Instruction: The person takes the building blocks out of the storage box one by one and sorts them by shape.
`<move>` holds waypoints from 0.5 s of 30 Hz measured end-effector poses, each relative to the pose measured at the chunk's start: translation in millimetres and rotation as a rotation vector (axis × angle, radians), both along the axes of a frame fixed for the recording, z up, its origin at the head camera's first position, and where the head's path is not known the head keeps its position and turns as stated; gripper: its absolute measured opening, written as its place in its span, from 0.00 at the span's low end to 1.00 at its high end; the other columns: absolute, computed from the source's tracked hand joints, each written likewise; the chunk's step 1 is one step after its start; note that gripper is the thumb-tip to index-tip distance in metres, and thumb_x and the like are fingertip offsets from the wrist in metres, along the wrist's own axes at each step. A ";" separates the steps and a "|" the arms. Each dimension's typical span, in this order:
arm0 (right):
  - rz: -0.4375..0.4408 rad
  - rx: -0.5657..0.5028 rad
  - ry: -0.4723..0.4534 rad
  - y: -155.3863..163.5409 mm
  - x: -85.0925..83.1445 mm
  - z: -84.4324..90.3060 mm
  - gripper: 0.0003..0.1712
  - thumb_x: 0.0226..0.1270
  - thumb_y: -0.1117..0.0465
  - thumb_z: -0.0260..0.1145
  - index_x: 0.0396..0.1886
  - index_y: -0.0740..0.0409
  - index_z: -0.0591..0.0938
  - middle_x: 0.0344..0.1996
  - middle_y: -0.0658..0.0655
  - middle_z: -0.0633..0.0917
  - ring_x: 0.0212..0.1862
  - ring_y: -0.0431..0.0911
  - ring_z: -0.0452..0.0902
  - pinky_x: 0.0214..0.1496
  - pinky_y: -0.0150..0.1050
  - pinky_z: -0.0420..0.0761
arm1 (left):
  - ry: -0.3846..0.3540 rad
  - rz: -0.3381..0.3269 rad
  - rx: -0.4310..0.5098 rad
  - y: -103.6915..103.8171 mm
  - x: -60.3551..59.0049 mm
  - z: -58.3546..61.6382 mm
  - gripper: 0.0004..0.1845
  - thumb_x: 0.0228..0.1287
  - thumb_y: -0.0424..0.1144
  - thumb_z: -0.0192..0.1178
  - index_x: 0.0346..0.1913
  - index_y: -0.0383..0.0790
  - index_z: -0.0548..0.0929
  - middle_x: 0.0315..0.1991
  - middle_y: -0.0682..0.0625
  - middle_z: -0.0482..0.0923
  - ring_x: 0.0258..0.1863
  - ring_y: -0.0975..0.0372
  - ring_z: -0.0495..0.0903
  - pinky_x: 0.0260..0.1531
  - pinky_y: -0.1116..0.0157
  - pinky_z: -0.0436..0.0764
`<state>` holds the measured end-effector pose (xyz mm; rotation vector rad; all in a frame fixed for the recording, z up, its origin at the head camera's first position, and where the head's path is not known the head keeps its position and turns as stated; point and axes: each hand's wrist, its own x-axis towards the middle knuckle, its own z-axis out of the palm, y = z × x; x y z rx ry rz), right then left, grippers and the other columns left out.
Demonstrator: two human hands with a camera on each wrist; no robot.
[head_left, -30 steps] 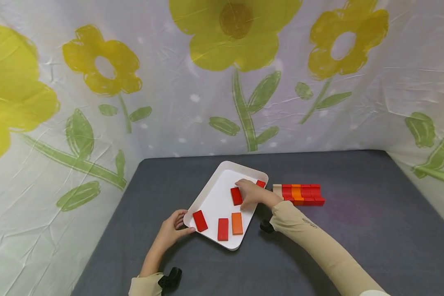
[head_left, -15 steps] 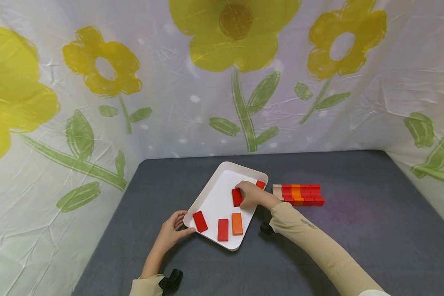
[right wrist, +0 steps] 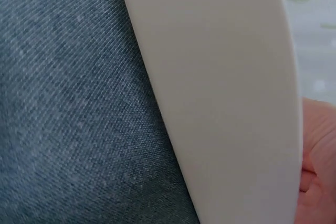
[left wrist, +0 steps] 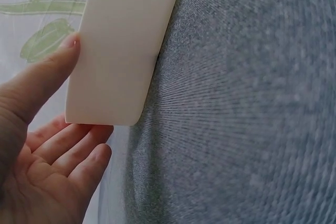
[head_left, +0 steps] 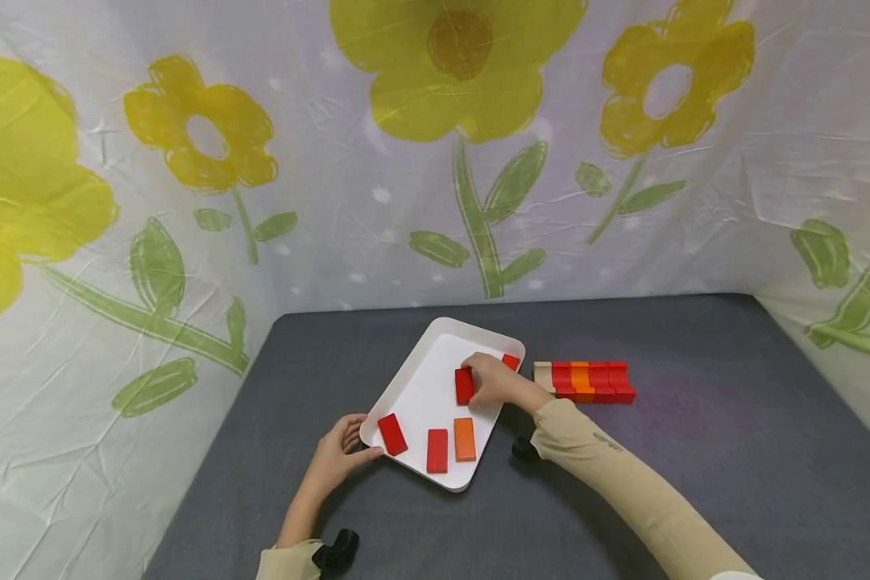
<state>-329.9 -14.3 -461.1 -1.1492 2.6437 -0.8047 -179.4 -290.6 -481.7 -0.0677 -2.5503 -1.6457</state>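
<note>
Right hand (head_left: 491, 380) at center frame, reaching into the tray, pinches an upright-lying red block (head_left: 464, 387) between fingers at its upper end and thumb near its lower right. Left hand (head_left: 336, 455), lower left of center, grips the white tray (head_left: 424, 379) at its left corner, thumb on one side, fingers on the other; left wrist view shows the thumb on the rim, fingers loosely bent by the end wall. Right wrist view: mostly tray side wall, hand partly hidden behind it, grip not visible there.

Tray sits mid-frame on the dark gray table (head_left: 696, 419), turned at a slant. Also in it: tilted red block (head_left: 392, 434) by the left corner, lower red block (head_left: 437, 451) and orange block (head_left: 465, 439) side by side, slightly apart, near the bottom, and far red block (head_left: 511, 361) at the upper right corner, partly hidden by the right hand. Right of tray, apart from it: block group (head_left: 590, 383), beige, red and orange pieces packed together. Behind: flower-print cloth (head_left: 319, 161). Beige sleeves (head_left: 616, 463) on both arms.
</note>
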 end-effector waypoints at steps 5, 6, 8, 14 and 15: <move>-0.002 -0.009 0.057 6.0 4.4 7.9 0.32 0.38 0.64 0.75 0.46 0.69 0.74 0.40 0.60 0.76 0.43 0.51 0.69 0.48 0.41 0.71 | -0.002 -0.006 -0.003 4.9 2.4 9.1 0.30 0.41 0.26 0.70 0.50 0.24 0.70 0.49 0.31 0.72 0.50 0.45 0.71 0.50 0.54 0.68; -0.006 -0.012 0.066 8.5 5.5 10.3 0.32 0.38 0.63 0.75 0.46 0.68 0.74 0.40 0.60 0.75 0.44 0.52 0.69 0.47 0.42 0.71 | -0.009 -0.004 -0.008 7.1 3.6 13.8 0.29 0.41 0.25 0.69 0.50 0.23 0.70 0.49 0.30 0.71 0.50 0.44 0.71 0.50 0.53 0.67; -0.008 -0.023 0.094 14.4 7.5 15.4 0.32 0.38 0.63 0.76 0.46 0.67 0.74 0.39 0.60 0.75 0.43 0.52 0.69 0.45 0.42 0.71 | -0.024 -0.001 -0.014 11.4 7.0 24.0 0.29 0.42 0.24 0.69 0.50 0.21 0.69 0.49 0.29 0.71 0.50 0.43 0.70 0.51 0.52 0.67; -0.001 -0.088 0.100 33.0 11.9 26.8 0.32 0.38 0.61 0.76 0.46 0.66 0.74 0.38 0.60 0.74 0.43 0.54 0.68 0.39 0.39 0.73 | -0.043 0.008 -0.024 12.1 9.1 28.5 0.29 0.42 0.24 0.69 0.50 0.21 0.68 0.49 0.28 0.70 0.51 0.42 0.70 0.51 0.52 0.66; -0.003 -0.096 0.097 36.0 12.9 28.5 0.32 0.38 0.62 0.76 0.46 0.67 0.74 0.38 0.59 0.74 0.44 0.54 0.68 0.40 0.39 0.74 | -0.040 0.009 -0.025 12.1 8.9 28.3 0.29 0.42 0.24 0.69 0.50 0.21 0.68 0.49 0.28 0.70 0.50 0.42 0.70 0.51 0.51 0.66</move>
